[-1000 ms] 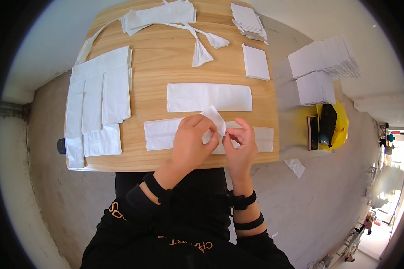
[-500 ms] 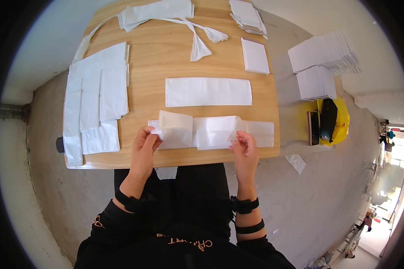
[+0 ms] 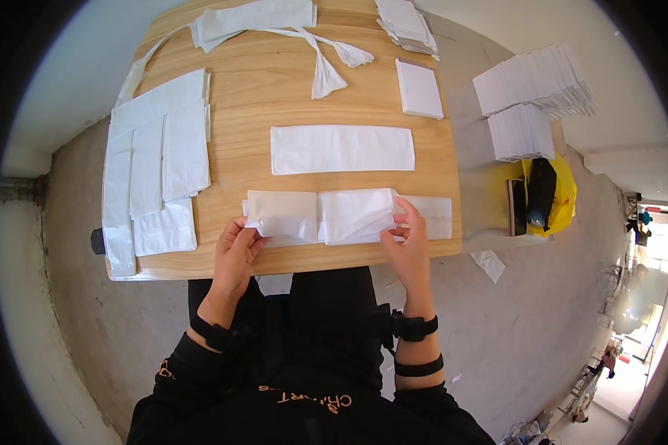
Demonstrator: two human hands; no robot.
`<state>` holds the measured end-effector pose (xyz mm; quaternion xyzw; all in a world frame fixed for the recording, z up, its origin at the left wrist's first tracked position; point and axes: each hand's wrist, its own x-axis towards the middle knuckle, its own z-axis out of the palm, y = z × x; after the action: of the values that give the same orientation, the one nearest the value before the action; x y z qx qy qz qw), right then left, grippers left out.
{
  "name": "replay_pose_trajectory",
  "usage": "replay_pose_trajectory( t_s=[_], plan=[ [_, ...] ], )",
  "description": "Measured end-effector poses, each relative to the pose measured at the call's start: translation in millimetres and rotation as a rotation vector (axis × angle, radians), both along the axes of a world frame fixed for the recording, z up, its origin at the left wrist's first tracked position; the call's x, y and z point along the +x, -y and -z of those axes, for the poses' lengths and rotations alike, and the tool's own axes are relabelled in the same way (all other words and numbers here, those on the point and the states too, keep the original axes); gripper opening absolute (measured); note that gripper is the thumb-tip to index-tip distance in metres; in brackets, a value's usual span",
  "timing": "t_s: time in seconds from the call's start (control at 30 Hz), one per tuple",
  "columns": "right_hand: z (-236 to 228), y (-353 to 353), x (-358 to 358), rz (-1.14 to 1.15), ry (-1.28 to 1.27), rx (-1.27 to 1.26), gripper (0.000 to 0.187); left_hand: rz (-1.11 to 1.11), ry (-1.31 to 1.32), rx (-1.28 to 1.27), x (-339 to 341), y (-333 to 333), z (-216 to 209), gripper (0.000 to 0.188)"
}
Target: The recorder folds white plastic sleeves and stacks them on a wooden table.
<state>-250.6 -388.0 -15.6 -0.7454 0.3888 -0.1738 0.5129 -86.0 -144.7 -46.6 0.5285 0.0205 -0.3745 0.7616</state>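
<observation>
A thin, translucent white plastic bag (image 3: 356,215), folded into panels, lies across a longer flat white strip (image 3: 427,216) near the table's front edge. My left hand (image 3: 236,248) pinches the left end of the bag, where a panel bulges up a little. At the other end, my right hand (image 3: 408,236) has its thumb and index finger spread apart along the bag's right edge, the fingertips touching it. A loose flap slants across that right panel. Just beyond lies a flat, folded white bag (image 3: 343,150).
Stacked white bags (image 3: 156,148) cover the table's left side. More bags (image 3: 260,21) with knotted ends lie at the back. White boxes (image 3: 421,87) sit at the right edge; box piles (image 3: 523,133), a phone (image 3: 516,208) and a yellow bag (image 3: 564,196) are beyond it.
The left panel has dropped flatter and its end was lowered. My right hand has loosened its pinch at the right end, its index finger stretching up along the edge.
</observation>
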Motion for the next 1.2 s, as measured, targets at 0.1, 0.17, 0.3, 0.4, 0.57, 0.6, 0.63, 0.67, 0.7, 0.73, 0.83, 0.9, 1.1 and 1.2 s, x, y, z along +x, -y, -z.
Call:
replay_pose_trajectory(
  t_s=[0.1, 0.17, 0.3, 0.4, 0.57, 0.6, 0.63, 0.67, 0.7, 0.73, 0.83, 0.9, 1.1, 1.2],
  plan=[
    [-3.2, 11.5, 2.7, -0.064, -0.056, -0.03, 0.047, -0.006, -0.013, -0.01, 0.2, 0.7, -0.2, 0.015],
    [-9.3, 16.5, 9.9, -0.079, -0.07, 0.086, 0.041, -0.004, -0.01, -0.01, 1.0, -0.4, 0.1, 0.015],
    [-5.1, 24.8, 12.7, -0.191, -0.069, 0.156, 0.021, -0.017, -0.017, -0.018, 1.8, -0.7, 1.5, 0.015],
    [10.3, 33.9, 3.1, -0.18, 0.068, -0.192, 0.013, -0.022, -0.017, 0.0, 0.5, 4.0, -1.4, 0.014],
    [14.0, 38.1, -8.1, -0.063, 0.023, -0.001, 0.01, -0.019, -0.002, 0.041, 0.6, 4.6, -3.2, 0.014],
    [13.4, 37.8, -8.2, -0.052, 0.045, 0.051, 0.01, -0.018, -0.001, 0.041, 0.9, 4.2, -2.7, 0.014],
    [12.5, 36.7, -8.2, -0.051, 0.046, 0.05, 0.01, -0.016, 0.0, 0.042, 1.2, 3.9, -2.3, 0.014],
    [7.9, 32.5, -4.5, 0.008, 0.036, 0.112, 0.012, -0.017, -0.001, 0.044, 1.1, 3.5, -1.2, 0.014],
    [6.0, 28.9, -1.5, 0.066, 0.026, 0.173, 0.015, -0.017, 0.0, 0.046, 0.8, 3.2, -0.7, 0.014],
    [7.3, 26.2, -0.3, 0.066, 0.027, 0.175, 0.015, -0.018, 0.0, 0.046, 0.7, 2.8, -0.3, 0.013],
    [8.5, 20.5, -0.7, 0.023, -0.008, -0.03, 0.027, -0.018, 0.006, 0.045, 0.4, 2.3, -2.1, 0.013],
    [9.9, 20.1, -2.6, 0.038, 0.004, -0.035, 0.035, -0.012, 0.008, 0.041, 0.1, 4.2, -1.9, 0.013],
    [11.7, 17.6, -10.1, 0.09, 0.035, -0.063, 0.036, -0.001, 0.066, 0.077, -0.9, 8.6, -10.6, 0.012],
    [9.2, 17.2, -9.9, 0.061, -0.03, -0.129, 0.036, -0.008, 0.074, 0.064, 1.2, 8.3, -8.2, 0.011]
  ],
)
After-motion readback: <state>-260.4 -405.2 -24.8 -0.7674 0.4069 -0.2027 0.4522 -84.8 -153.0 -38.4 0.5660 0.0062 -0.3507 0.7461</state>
